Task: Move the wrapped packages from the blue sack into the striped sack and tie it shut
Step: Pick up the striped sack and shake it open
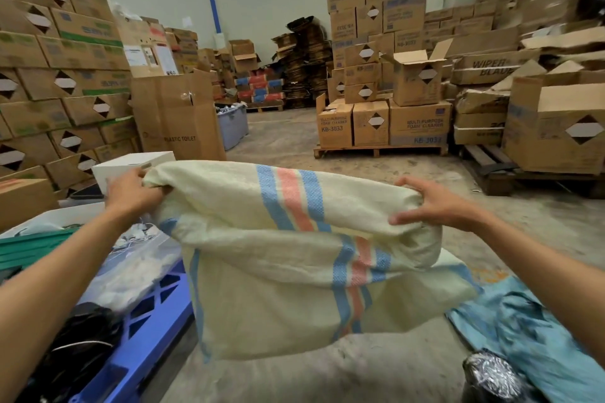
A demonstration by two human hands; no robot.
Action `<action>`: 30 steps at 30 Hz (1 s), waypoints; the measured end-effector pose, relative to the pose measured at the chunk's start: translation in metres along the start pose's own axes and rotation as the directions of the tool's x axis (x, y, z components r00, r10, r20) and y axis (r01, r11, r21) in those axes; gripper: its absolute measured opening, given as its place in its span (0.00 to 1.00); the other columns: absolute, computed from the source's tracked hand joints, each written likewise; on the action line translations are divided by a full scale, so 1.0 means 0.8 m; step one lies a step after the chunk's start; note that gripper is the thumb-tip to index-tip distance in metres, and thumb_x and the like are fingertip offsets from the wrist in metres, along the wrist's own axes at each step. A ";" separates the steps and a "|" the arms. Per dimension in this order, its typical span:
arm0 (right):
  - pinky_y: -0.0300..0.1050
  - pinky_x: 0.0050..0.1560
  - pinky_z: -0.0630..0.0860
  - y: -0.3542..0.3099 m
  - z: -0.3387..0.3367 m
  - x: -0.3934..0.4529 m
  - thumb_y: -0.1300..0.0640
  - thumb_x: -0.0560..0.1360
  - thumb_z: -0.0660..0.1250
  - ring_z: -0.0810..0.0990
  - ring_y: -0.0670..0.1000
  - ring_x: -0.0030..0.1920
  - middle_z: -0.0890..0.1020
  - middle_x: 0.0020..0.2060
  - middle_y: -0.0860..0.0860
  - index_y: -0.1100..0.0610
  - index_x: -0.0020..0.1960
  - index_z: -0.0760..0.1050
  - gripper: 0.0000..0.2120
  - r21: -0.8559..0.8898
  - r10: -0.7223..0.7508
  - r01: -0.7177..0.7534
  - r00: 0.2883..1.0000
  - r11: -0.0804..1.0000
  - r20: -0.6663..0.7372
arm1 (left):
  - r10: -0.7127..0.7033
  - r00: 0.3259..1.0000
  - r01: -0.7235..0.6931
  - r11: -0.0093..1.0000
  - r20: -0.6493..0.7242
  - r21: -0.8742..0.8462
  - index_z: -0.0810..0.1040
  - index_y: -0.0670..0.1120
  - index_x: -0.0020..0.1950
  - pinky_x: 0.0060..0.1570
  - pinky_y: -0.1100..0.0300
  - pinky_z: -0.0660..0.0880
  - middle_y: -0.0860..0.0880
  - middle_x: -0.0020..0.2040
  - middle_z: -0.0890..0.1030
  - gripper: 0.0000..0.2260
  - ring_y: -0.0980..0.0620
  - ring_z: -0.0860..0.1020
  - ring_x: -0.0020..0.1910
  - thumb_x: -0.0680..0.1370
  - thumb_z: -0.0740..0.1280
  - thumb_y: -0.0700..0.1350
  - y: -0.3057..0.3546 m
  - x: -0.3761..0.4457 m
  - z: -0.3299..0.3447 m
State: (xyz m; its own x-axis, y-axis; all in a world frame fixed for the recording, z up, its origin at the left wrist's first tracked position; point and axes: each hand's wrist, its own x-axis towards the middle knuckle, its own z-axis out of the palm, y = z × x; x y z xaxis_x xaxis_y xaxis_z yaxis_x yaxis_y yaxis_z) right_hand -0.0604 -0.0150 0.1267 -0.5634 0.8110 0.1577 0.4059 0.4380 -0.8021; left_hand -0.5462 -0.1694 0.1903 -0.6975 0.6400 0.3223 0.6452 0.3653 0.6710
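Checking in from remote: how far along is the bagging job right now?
Early stage. Done: nothing visibly packed; the striped sack hangs flat and looks empty. In hand: the left hand and right hand grip its top edge, holding it up off the floor. Left: the blue sack lies crumpled on the floor beside a shiny wrapped package; all transfers and tying remain.

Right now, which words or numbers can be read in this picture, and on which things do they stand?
"WIPER BLADE": long carton at right.
"MULTI PURPOSE FOAM CLEANER", "KB-3033": carton on pallet.
"KB-3033": left pallet carton.
"PLASTIC TOILET": tall carton.
"KB-3033": stacked carton.
Other carton prints: too blurred.
Striped sack: no text.
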 end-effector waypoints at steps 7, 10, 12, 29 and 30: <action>0.48 0.36 0.75 0.037 0.095 0.013 0.58 0.73 0.66 0.80 0.57 0.43 0.82 0.48 0.53 0.49 0.64 0.71 0.20 -0.791 -0.319 -0.065 0.893 0.608 -0.318 | -0.340 0.852 0.524 0.548 0.399 -0.652 0.71 0.46 0.69 0.51 0.43 0.76 0.46 0.64 0.77 0.20 0.45 0.77 0.57 0.79 0.67 0.51 0.015 -0.037 0.056; 0.51 0.37 0.75 0.058 0.124 0.012 0.64 0.73 0.61 0.80 0.61 0.44 0.83 0.46 0.56 0.50 0.57 0.74 0.16 -0.596 -0.140 -0.189 0.876 0.780 -0.461 | -0.341 0.784 0.619 0.369 0.519 -0.693 0.75 0.43 0.53 0.60 0.39 0.72 0.45 0.52 0.78 0.11 0.42 0.77 0.53 0.80 0.66 0.50 0.021 -0.069 0.065; 0.51 0.43 0.74 0.069 0.120 0.019 0.67 0.72 0.59 0.80 0.63 0.49 0.83 0.48 0.59 0.54 0.55 0.77 0.16 -0.338 0.073 -0.300 0.833 0.892 -0.548 | -0.304 0.721 0.692 0.293 0.623 -0.659 0.75 0.42 0.46 0.58 0.46 0.74 0.46 0.49 0.82 0.06 0.44 0.80 0.49 0.80 0.65 0.44 0.021 -0.087 0.065; 0.49 0.41 0.78 0.053 -0.010 0.010 0.56 0.67 0.65 0.80 0.55 0.47 0.79 0.52 0.59 0.58 0.57 0.75 0.19 0.366 0.223 -0.249 0.968 0.897 0.113 | 0.098 0.574 0.312 0.892 0.813 -0.327 0.75 0.44 0.62 0.45 0.47 0.83 0.35 0.59 0.81 0.42 0.35 0.81 0.52 0.50 0.84 0.41 -0.047 -0.028 -0.030; 0.46 0.43 0.78 0.046 -0.010 0.010 0.50 0.70 0.69 0.80 0.53 0.49 0.79 0.54 0.56 0.56 0.58 0.75 0.19 0.270 0.191 -0.209 0.977 0.940 0.089 | 0.074 0.614 0.271 0.915 0.786 -0.297 0.76 0.41 0.61 0.48 0.47 0.81 0.35 0.58 0.81 0.38 0.34 0.80 0.54 0.54 0.84 0.43 -0.048 -0.021 -0.031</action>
State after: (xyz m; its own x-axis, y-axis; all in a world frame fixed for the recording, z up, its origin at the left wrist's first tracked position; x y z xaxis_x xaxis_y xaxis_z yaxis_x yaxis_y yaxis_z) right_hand -0.0448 0.0107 0.1031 -0.5368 0.8422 -0.0505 0.3048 0.1377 -0.9424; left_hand -0.5670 -0.2108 0.1753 -0.1358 0.9511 -0.2775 0.3090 0.3068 0.9002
